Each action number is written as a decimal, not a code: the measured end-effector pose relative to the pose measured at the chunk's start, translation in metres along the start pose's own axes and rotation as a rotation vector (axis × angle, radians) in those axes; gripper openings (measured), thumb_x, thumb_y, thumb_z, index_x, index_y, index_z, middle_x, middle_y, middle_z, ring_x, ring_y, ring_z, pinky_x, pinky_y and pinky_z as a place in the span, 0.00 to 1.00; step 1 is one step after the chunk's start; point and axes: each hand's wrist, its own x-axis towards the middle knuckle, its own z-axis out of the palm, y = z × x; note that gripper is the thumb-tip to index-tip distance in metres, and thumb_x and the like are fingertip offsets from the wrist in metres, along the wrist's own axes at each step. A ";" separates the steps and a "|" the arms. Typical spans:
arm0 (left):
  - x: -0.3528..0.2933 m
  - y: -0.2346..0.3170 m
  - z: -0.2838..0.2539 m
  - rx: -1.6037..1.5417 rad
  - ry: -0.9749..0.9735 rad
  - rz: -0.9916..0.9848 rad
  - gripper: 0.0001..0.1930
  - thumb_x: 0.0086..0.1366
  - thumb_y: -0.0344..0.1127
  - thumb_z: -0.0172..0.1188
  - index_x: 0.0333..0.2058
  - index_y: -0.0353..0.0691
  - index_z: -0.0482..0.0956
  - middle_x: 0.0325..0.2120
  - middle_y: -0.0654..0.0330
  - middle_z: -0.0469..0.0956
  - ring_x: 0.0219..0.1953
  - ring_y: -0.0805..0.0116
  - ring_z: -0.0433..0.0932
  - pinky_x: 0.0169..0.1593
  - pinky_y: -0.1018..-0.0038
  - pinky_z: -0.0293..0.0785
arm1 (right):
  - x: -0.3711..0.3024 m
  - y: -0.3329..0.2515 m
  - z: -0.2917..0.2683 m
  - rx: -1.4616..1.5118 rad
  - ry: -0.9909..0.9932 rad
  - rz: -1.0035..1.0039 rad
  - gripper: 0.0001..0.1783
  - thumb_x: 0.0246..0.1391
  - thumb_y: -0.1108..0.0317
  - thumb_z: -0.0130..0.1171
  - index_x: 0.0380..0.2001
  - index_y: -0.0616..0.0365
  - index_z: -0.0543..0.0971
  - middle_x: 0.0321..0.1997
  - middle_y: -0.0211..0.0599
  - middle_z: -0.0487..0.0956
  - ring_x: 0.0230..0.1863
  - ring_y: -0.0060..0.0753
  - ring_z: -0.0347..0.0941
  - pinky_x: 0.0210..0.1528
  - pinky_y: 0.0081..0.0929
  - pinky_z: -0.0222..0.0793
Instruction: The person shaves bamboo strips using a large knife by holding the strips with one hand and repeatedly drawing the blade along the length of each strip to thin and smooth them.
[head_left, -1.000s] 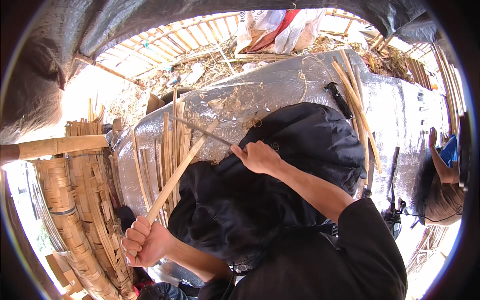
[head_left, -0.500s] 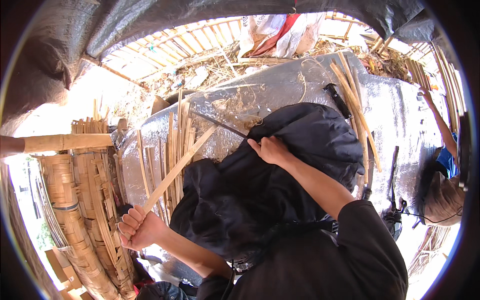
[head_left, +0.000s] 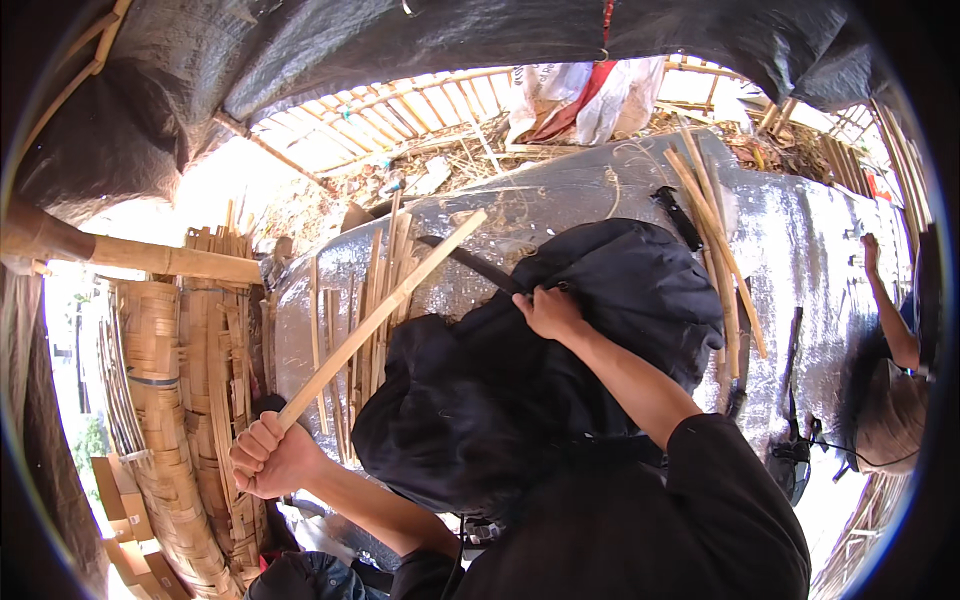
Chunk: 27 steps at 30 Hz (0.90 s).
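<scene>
My left hand [head_left: 270, 458] is closed around the lower end of a pale bamboo strip [head_left: 385, 310], which slants up and to the right. My right hand [head_left: 553, 312] grips a knife; its handle is hidden in the fingers, and its dark blade [head_left: 478, 266] points up and left. Near its far end the strip crosses in front of the blade; whether they touch I cannot tell. Black cloth [head_left: 630, 275] covers my lap beneath both hands.
Several bamboo strips [head_left: 372, 290] lie left of my lap. More strips [head_left: 712, 220] and a black tool [head_left: 677, 217] lie right on a silvery sheet [head_left: 770, 235]. Woven bamboo rolls [head_left: 155, 370] stand left, under a bamboo pole [head_left: 170, 260]. A person [head_left: 890, 400] sits far right.
The strip's tip has moved up and right, past the blade. The knife has turned, showing more of its broad side. The whole view has tilted slightly.
</scene>
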 end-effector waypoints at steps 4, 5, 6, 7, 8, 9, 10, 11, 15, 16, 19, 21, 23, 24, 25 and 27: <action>-0.001 -0.001 0.004 -0.107 0.026 0.016 0.22 0.64 0.39 0.52 0.17 0.52 0.49 0.15 0.71 0.45 0.19 0.75 0.45 0.29 0.71 0.45 | 0.008 0.017 0.001 0.285 0.246 -0.217 0.30 0.68 0.45 0.48 0.50 0.65 0.77 0.47 0.56 0.82 0.47 0.53 0.81 0.51 0.44 0.76; 0.000 0.001 0.003 -0.110 0.042 0.024 0.22 0.64 0.39 0.52 0.17 0.52 0.49 0.15 0.71 0.45 0.19 0.75 0.45 0.29 0.71 0.45 | 0.014 0.022 0.001 0.417 0.330 -0.317 0.28 0.68 0.47 0.50 0.51 0.65 0.76 0.48 0.54 0.82 0.47 0.51 0.82 0.50 0.41 0.76; -0.002 0.011 -0.005 -0.078 0.032 0.027 0.21 0.64 0.38 0.52 0.17 0.52 0.49 0.15 0.71 0.45 0.19 0.75 0.45 0.29 0.72 0.45 | 0.004 -0.011 -0.036 1.002 0.004 0.014 0.25 0.68 0.50 0.51 0.52 0.63 0.76 0.47 0.44 0.82 0.47 0.39 0.81 0.45 0.32 0.76; -0.006 0.011 -0.009 -0.105 0.057 0.007 0.20 0.62 0.37 0.52 0.17 0.52 0.50 0.15 0.71 0.45 0.19 0.75 0.45 0.29 0.72 0.45 | -0.009 -0.031 -0.069 1.367 -0.097 0.073 0.31 0.64 0.41 0.57 0.52 0.60 0.76 0.50 0.37 0.80 0.43 0.29 0.78 0.41 0.28 0.76; -0.008 0.007 -0.012 -0.142 0.080 -0.015 0.20 0.60 0.35 0.51 0.16 0.52 0.50 0.14 0.71 0.46 0.18 0.74 0.46 0.29 0.72 0.46 | -0.016 -0.045 -0.091 1.391 -0.073 0.036 0.30 0.65 0.43 0.58 0.51 0.61 0.76 0.49 0.38 0.81 0.42 0.29 0.78 0.41 0.27 0.76; -0.009 0.005 -0.014 -0.175 0.097 -0.030 0.19 0.58 0.34 0.51 0.15 0.52 0.51 0.14 0.71 0.46 0.18 0.74 0.46 0.29 0.72 0.46 | -0.017 -0.058 -0.104 1.417 -0.053 -0.009 0.29 0.65 0.45 0.59 0.51 0.62 0.76 0.48 0.40 0.81 0.40 0.29 0.79 0.41 0.27 0.76; -0.012 0.000 -0.018 -0.197 0.125 -0.028 0.19 0.58 0.34 0.51 0.15 0.52 0.51 0.14 0.71 0.47 0.18 0.74 0.47 0.29 0.72 0.47 | -0.015 -0.064 -0.112 1.434 -0.027 -0.022 0.27 0.66 0.47 0.59 0.50 0.62 0.76 0.45 0.39 0.82 0.39 0.28 0.79 0.41 0.26 0.76; -0.016 -0.005 -0.020 -0.216 0.151 -0.026 0.18 0.58 0.34 0.51 0.15 0.52 0.51 0.14 0.71 0.47 0.19 0.74 0.47 0.29 0.72 0.47 | -0.013 -0.069 -0.118 1.453 -0.003 -0.036 0.25 0.66 0.48 0.59 0.49 0.62 0.76 0.43 0.39 0.82 0.37 0.28 0.79 0.40 0.26 0.76; -0.026 -0.013 -0.020 -0.287 0.229 -0.026 0.17 0.56 0.33 0.51 0.15 0.52 0.53 0.15 0.70 0.51 0.21 0.73 0.50 0.30 0.72 0.48 | -0.004 -0.072 -0.131 1.595 -0.043 -0.054 0.17 0.68 0.55 0.59 0.45 0.60 0.76 0.34 0.36 0.82 0.32 0.28 0.80 0.38 0.25 0.75; -0.029 -0.011 -0.029 -0.227 0.138 -0.058 0.14 0.60 0.34 0.52 0.17 0.48 0.61 0.20 0.66 0.61 0.26 0.71 0.63 0.33 0.73 0.59 | -0.004 -0.073 -0.132 1.608 -0.039 -0.107 0.14 0.68 0.57 0.58 0.42 0.58 0.76 0.32 0.35 0.82 0.33 0.28 0.81 0.36 0.25 0.76; -0.026 -0.039 0.022 0.248 0.660 -0.016 0.10 0.66 0.38 0.51 0.25 0.46 0.67 0.30 0.64 0.68 0.32 0.70 0.67 0.39 0.73 0.66 | -0.003 -0.071 -0.132 1.693 0.027 -0.115 0.12 0.69 0.58 0.56 0.41 0.57 0.76 0.33 0.36 0.82 0.35 0.30 0.82 0.36 0.26 0.76; -0.037 -0.031 -0.011 0.327 0.547 -0.145 0.12 0.70 0.45 0.50 0.32 0.45 0.71 0.39 0.61 0.72 0.41 0.66 0.74 0.44 0.68 0.75 | 0.004 -0.075 -0.130 1.738 0.115 -0.068 0.13 0.69 0.57 0.57 0.41 0.56 0.75 0.35 0.38 0.83 0.35 0.31 0.82 0.35 0.27 0.76; -0.041 -0.037 -0.024 0.263 0.524 -0.245 0.14 0.71 0.48 0.50 0.33 0.45 0.71 0.40 0.60 0.74 0.43 0.65 0.75 0.43 0.65 0.77 | 0.015 -0.069 -0.134 1.739 0.179 -0.065 0.16 0.67 0.54 0.59 0.42 0.56 0.74 0.34 0.36 0.81 0.34 0.32 0.83 0.34 0.28 0.76; -0.042 -0.046 -0.019 0.334 0.607 -0.272 0.15 0.73 0.49 0.49 0.32 0.45 0.72 0.37 0.60 0.75 0.37 0.68 0.76 0.38 0.69 0.78 | 0.017 -0.068 -0.138 1.770 0.171 -0.066 0.16 0.66 0.54 0.61 0.41 0.56 0.73 0.33 0.34 0.80 0.33 0.32 0.82 0.34 0.27 0.76; -0.044 -0.047 -0.026 0.305 0.616 -0.326 0.16 0.73 0.50 0.50 0.32 0.45 0.71 0.35 0.60 0.75 0.34 0.69 0.76 0.36 0.71 0.77 | 0.020 -0.066 -0.139 1.789 0.165 -0.087 0.17 0.65 0.53 0.61 0.40 0.56 0.73 0.32 0.34 0.80 0.33 0.32 0.81 0.34 0.27 0.75; -0.050 -0.053 -0.035 0.243 0.633 -0.434 0.17 0.74 0.51 0.52 0.31 0.45 0.71 0.32 0.61 0.75 0.29 0.71 0.75 0.32 0.76 0.76 | 0.025 -0.062 -0.143 1.825 0.150 -0.129 0.18 0.64 0.52 0.63 0.39 0.55 0.73 0.31 0.33 0.80 0.31 0.31 0.81 0.34 0.27 0.75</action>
